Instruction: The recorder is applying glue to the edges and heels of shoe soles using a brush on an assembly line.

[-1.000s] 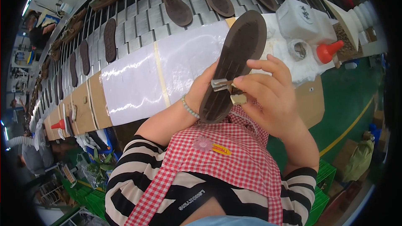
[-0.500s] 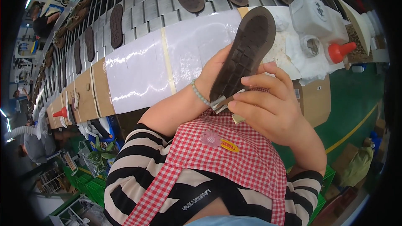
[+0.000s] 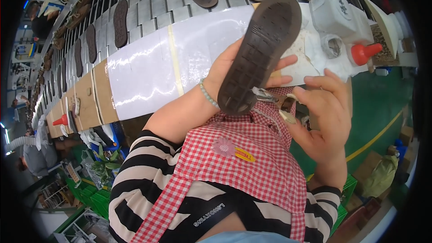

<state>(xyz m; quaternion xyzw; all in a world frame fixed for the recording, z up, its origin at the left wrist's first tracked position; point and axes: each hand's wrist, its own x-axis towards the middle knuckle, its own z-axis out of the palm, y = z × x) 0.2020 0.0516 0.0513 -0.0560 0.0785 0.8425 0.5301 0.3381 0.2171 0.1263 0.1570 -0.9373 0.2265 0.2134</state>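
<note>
A dark brown shoe sole [image 3: 261, 49] stands tilted in front of me, its hollow, gridded face toward me. My left hand [image 3: 227, 67] grips it from behind, with fingertips showing past its right edge. To the right, my right hand [image 3: 326, 112] pinches a small brownish tool [image 3: 284, 102] between thumb and fingers. The tool's whitish, frayed-looking tip [image 3: 263, 93] is close to the sole's lower right edge; whether it touches I cannot tell. Something pale sits at my thumb tip.
A conveyor [image 3: 155, 13] carries several soles [image 3: 120, 23] and shoes along the far side. White sheeting [image 3: 141, 78] covers the bench before it. At right are a white plastic container [image 3: 332, 13], a clear jar [image 3: 333, 47] and a red nozzle cap [image 3: 365, 54]. People work far left.
The sole has risen slightly and tilted a little. My right hand has moved right, away from its face, with the tool showing more. Soles on the conveyor have shifted slightly left in view.
</note>
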